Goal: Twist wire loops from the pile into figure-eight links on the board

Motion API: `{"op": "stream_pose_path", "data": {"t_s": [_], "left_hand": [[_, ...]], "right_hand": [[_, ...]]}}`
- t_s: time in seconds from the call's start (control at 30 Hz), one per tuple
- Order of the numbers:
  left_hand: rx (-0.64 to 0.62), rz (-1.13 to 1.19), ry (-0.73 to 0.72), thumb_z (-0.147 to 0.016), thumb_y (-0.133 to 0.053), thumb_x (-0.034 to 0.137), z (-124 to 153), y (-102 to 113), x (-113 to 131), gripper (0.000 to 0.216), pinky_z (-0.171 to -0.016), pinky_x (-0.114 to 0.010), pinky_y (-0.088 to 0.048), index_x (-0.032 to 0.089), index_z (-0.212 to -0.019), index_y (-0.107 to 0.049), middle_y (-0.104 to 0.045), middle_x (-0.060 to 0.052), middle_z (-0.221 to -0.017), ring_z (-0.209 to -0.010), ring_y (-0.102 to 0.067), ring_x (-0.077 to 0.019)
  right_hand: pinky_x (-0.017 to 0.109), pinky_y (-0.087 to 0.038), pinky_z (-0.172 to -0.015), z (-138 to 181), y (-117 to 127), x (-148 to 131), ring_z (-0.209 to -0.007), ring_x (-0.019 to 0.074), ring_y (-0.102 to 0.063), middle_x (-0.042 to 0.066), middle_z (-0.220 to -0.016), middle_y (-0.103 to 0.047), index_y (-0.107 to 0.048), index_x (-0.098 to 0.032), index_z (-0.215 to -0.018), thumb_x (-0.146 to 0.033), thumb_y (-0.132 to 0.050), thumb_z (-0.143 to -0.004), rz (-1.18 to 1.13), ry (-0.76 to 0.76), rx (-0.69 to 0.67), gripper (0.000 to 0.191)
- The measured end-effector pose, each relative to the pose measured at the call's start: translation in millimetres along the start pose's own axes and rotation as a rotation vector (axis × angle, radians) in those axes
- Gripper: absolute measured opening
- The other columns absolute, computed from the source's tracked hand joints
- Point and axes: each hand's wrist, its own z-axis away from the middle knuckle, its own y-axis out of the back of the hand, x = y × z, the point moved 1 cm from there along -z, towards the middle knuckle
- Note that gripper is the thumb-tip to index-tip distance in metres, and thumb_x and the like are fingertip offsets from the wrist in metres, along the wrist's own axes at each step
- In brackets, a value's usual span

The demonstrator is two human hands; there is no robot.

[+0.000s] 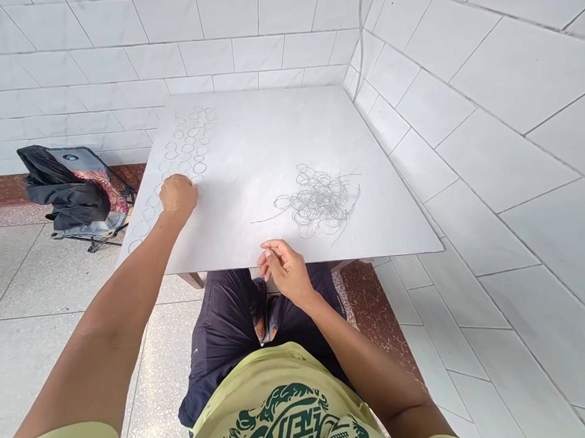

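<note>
The tangled heap of thin rings lies on the pale, smooth desk, beyond the right hand and a little to its right, so of the two hands that one is clearly nearer. It hangs at the desk's near edge, apart from the heap, with fingers loosely curled and parted and nothing visible in them. The left hand is well to the left of the heap, folded fingers-down over the spread of separate rings; its fingertips are hidden, so whether it grips a ring cannot be told. That spread forms a long band left of the heap, its long axis running from the desk's near left corner towards the far edge. The heap itself is roughly round, a wiry mesh of overlapping dark loops, with loose strands poking out to its left, its right and its near side. The rings look thin as wire, though their material is uncertain. Right of the heap, beyond the desk, stands the glossy white tiled wall; far to its left is a folding chair draped with rumpled dark cloth.
</note>
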Motion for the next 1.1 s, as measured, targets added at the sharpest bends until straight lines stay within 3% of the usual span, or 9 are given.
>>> {"op": "stream_pose_path", "data": {"t_s": [0.2,0.4,0.6,0.77,0.93,1.1], "left_hand": [[0.077,0.026,-0.092,-0.091,-0.06,0.032,18,5,-18,0.027,-0.101,-0.055,-0.05,0.019,-0.108,-0.076,-0.074,-0.017,-0.111,-0.107,-0.065,-0.0377],[0.07,-0.038,-0.202,-0.09,-0.068,0.038,48,-3,-21,0.031,-0.108,-0.056,-0.048,0.017,-0.112,-0.073,-0.068,-0.021,-0.128,-0.128,-0.056,-0.0416],[0.054,-0.036,-0.232,-0.093,-0.058,0.031,41,-5,-18,0.022,-0.107,-0.054,-0.048,0.018,-0.103,-0.072,-0.071,-0.019,-0.12,-0.124,-0.056,-0.0391],[0.071,-0.029,-0.26,-0.093,-0.056,0.03,39,-3,-22,0.024,-0.109,-0.054,-0.047,0.019,-0.108,-0.072,-0.071,-0.019,-0.123,-0.129,-0.053,-0.0399],[0.159,0.12,-0.375,-0.096,-0.061,0.038,73,-4,-20,0.025,-0.11,-0.058,-0.046,0.024,-0.113,-0.073,-0.071,-0.016,-0.121,-0.127,-0.056,-0.0394],[0.15,0.28,-0.485,-0.1,-0.059,0.041,137,-15,-5,0.026,-0.106,-0.052,-0.05,0.024,-0.111,-0.076,-0.073,-0.014,-0.109,-0.113,-0.064,-0.034]], "right_hand": [[0.028,-0.056,-0.055,1,-1,3,-0.062,0.0134,-0.069,0.0,-0.085,-0.071,-0.061,-0.024,-0.116,-0.052,-0.055,-0.109,0.005,0.01,-0.004,0.03],[0.028,-0.056,-0.055,0,-1,2,-0.062,0.0131,-0.069,0.0,-0.085,-0.071,-0.063,-0.024,-0.115,-0.05,-0.054,-0.11,0.043,0.025,-0.02,0.028],[0.028,-0.056,-0.056,-1,0,0,-0.061,0.0131,-0.068,0.0,-0.085,-0.071,-0.063,-0.024,-0.114,-0.05,-0.054,-0.109,0.048,0.025,-0.033,0.027],[0.027,-0.056,-0.056,0,1,0,-0.062,0.0132,-0.069,-0.001,-0.084,-0.071,-0.063,-0.024,-0.114,-0.049,-0.055,-0.108,-0.005,0.002,-0.051,0.026],[0.028,-0.054,-0.06,-21,33,-25,-0.07,0.0147,-0.071,0.001,-0.089,-0.072,-0.064,-0.024,-0.112,-0.044,-0.055,-0.108,0.124,0.057,-0.067,0.023],[0.034,-0.051,-0.08,-84,86,-66,-0.087,0.0195,-0.066,0.005,-0.097,-0.07,-0.065,-0.02,-0.1,-0.018,-0.054,-0.103,0.699,0.213,0.06,0.011]]}}
